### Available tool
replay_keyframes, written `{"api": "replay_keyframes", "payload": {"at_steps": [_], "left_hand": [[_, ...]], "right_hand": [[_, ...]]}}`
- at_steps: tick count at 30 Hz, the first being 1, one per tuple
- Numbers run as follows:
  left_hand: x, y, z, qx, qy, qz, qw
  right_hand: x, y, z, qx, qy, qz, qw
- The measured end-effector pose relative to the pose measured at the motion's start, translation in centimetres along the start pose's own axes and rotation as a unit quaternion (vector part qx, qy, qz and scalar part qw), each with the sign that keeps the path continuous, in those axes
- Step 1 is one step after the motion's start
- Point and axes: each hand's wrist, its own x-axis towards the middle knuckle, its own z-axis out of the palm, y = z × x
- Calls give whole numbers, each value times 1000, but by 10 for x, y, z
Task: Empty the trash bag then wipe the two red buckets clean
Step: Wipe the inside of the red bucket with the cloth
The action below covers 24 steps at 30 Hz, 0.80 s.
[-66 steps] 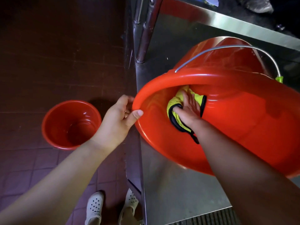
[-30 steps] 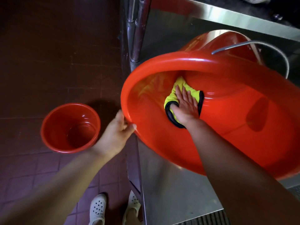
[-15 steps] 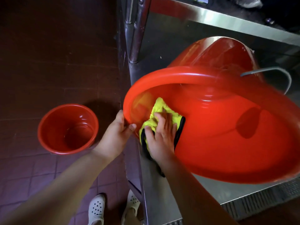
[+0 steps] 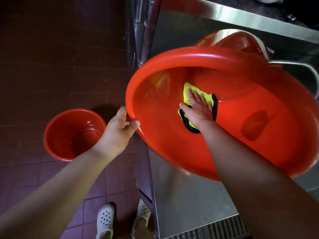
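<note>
No writing is readable on either of the two red buckets. Your left hand (image 4: 119, 133) pinches the rim of the large bucket (image 4: 241, 135), tilted on the steel surface (image 4: 186, 200). Your right hand (image 4: 198, 107) presses one yellow cloth (image 4: 206, 97) flat under straight fingers (image 4: 195, 95) against its inner wall. The small bucket (image 4: 72, 135) stands on the floor, left of your left fingers (image 4: 131, 124).

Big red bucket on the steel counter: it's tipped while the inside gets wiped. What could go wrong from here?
1. The big red bucket overhangs the steel counter edge, steadied only by the left hand gripping its rim; a hard push might slide it off.
2. The right hand presses the yellow cloth with flat fingers, so the cloth could slip loose.
3. The small red bucket sits on the floor near the feet, a trip hazard.
</note>
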Motion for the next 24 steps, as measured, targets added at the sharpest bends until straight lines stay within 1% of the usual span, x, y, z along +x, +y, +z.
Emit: {"api": "replay_keyframes", "payload": {"at_steps": [2,4,7,11,13,16,19,24], "left_hand": [[-11,-9,13,-37,-7,-57,998],[-18,-15,22,-65,2,-80,995],[-18,-18,28,-93,21,-68,993],[-20,-19,29,-89,48,-60,993],[-22,-18,29,-100,41,-46,993],[-21,-10,23,-92,33,-20,995],[-16,8,11,-50,24,12,998],[-5,33,-15,42,36,88,995]], "right_hand": [[-5,-4,2,-8,-1,-2,1000],[-17,-14,6,2,3,-4,1000],[-57,-38,16,48,26,-28,998],[-136,-65,36,71,71,-143,985],[-160,-67,39,93,84,-174,977],[-149,-61,28,147,83,-180,969],[-112,-55,17,191,64,-157,967],[-43,-33,0,159,41,-120,979]]}}
